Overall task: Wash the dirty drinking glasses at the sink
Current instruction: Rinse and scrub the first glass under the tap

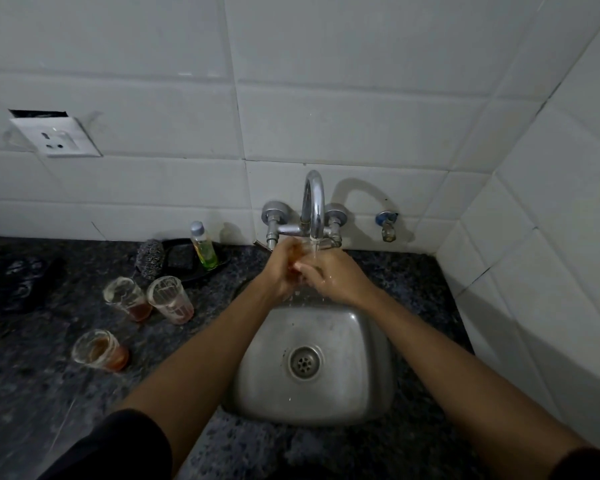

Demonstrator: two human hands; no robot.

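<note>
Under the tap (314, 206), the left hand (284, 268) curls its fingers round a drinking glass (300, 252) while the right hand (333, 275) rubs it, fingers wrapped over. Wet, light and breakable, it probably turns slippery; grasp the body firmly, not the rim.

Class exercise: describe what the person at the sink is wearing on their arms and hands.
Both forearms are bare. A dark, apparently black sleeve ends near the elbow on the left arm, and a dark sleeve edge shows at the right arm. The left hand and right hand show no gloves, rings or watch.
</note>
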